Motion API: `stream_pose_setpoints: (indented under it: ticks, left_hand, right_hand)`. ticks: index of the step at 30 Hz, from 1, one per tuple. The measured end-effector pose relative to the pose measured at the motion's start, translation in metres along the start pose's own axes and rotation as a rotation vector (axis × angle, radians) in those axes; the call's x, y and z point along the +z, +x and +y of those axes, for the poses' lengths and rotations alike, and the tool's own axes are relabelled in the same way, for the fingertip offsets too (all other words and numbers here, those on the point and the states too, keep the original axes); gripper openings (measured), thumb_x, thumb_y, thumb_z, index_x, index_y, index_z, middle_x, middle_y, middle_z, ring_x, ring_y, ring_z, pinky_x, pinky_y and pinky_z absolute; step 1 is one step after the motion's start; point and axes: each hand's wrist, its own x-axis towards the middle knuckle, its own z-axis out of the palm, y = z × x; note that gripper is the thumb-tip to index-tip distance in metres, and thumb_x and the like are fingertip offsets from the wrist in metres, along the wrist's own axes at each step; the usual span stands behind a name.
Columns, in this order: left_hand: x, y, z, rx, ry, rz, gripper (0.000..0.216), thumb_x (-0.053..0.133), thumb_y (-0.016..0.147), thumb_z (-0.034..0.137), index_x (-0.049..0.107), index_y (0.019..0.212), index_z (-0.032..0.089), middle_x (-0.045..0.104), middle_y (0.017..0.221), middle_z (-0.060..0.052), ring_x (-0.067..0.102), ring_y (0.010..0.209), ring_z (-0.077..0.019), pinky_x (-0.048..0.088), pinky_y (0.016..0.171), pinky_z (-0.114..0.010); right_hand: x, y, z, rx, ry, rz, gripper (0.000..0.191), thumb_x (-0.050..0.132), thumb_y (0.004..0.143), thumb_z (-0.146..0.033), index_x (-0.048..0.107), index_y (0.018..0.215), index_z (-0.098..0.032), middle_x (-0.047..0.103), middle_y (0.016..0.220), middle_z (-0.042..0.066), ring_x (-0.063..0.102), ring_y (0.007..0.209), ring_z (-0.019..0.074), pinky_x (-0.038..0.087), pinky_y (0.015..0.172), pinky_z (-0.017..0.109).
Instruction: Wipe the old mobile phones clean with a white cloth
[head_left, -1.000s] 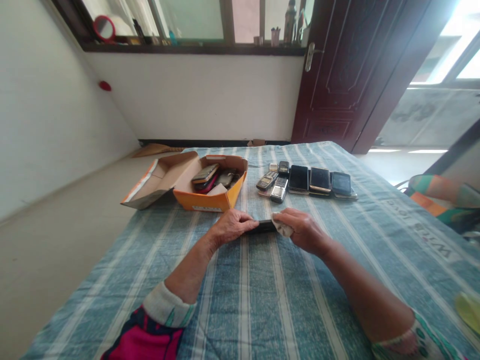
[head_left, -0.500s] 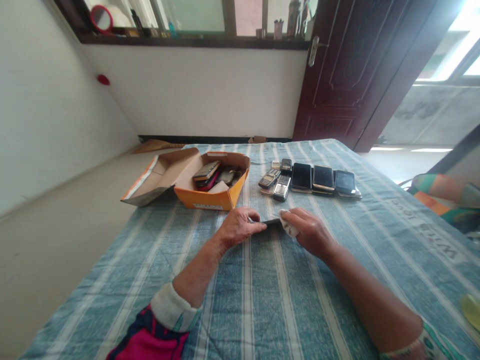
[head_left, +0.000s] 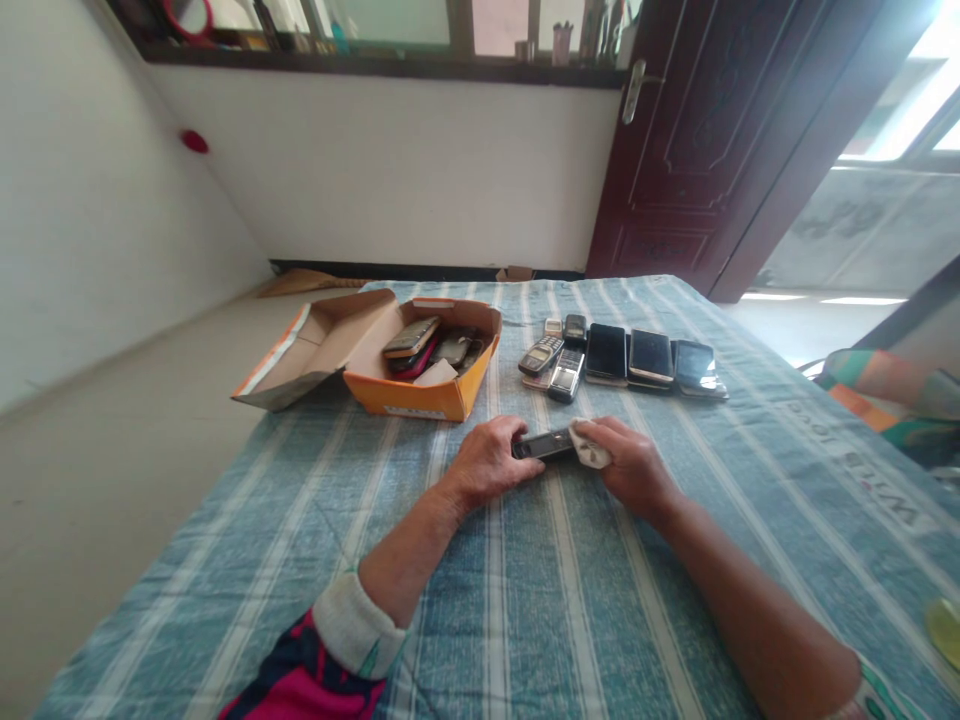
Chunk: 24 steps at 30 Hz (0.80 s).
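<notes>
Left hand (head_left: pixel 486 462) at centre of frame: grip nearly closed, thumb and fingers around the left end of a dark phone (head_left: pixel 547 443). Right hand (head_left: pixel 634 470), just right of centre: grip closed on a bunched white rag (head_left: pixel 590 446), which is against the phone's right end. Phone lies between the two hands, roughly crosswise, its right end slightly higher in frame; face with small screen visible. Whether its underside touches the blue striped cover (head_left: pixel 450 610) cannot be told.

Box (head_left: pixel 411 398), orange, stands on the cover left of centre, above the left hand in frame. Lid (head_left: pixel 315 340) folded open to the left. Several handsets (head_left: pixel 411 338) piled inside, some overlapping.

Right of the box, above the right hand: cluster of four keypad models (head_left: pixel 566 374), two larger and two smaller. Next to it, toward the right, three dark-screened units (head_left: pixel 606 352) in a row, each with something flat beneath.

Upper right: dark red door (head_left: pixel 686 150). Upper left corner: red-rimmed mirror (head_left: pixel 189 18), partly cut off.
</notes>
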Motion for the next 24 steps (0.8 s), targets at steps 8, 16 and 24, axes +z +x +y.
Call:
stream_pose_setpoints:
  ticks: [8,16,24]
  left_hand:
    - [-0.001,0.001,-0.005,0.053,0.131,0.151,0.026,0.073,0.068,0.025,0.063,0.09,0.016,0.062,0.086,-0.004,0.06,0.078,-0.0184,0.047,0.073,-0.028]
    - [-0.002,0.0,-0.008,0.038,0.175,0.187,0.023,0.071,0.069,0.025,0.063,0.089,0.017,0.061,0.085,-0.003,0.059,0.077,-0.0179,0.046,0.072,-0.027]
    - [0.003,0.001,-0.008,0.083,0.14,0.188,0.024,0.073,0.068,0.023,0.063,0.088,0.017,0.061,0.086,-0.003,0.058,0.078,-0.0174,0.046,0.072,-0.027]
  right_hand:
    - [-0.003,0.001,0.009,0.073,-0.164,0.199,0.033,0.049,0.084,-0.013,0.066,0.111,-0.023,0.067,0.1,0.005,0.064,0.091,0.0189,0.051,0.079,0.028]
    - [-0.002,0.0,0.014,0.16,-0.351,0.201,0.038,0.048,0.08,-0.01,0.065,0.111,-0.024,0.067,0.1,0.006,0.062,0.092,0.0209,0.05,0.078,0.028]
    - [0.001,0.003,0.008,0.153,-0.308,0.208,0.035,0.047,0.083,-0.014,0.063,0.114,-0.02,0.066,0.104,0.01,0.06,0.095,0.0235,0.049,0.081,0.032]
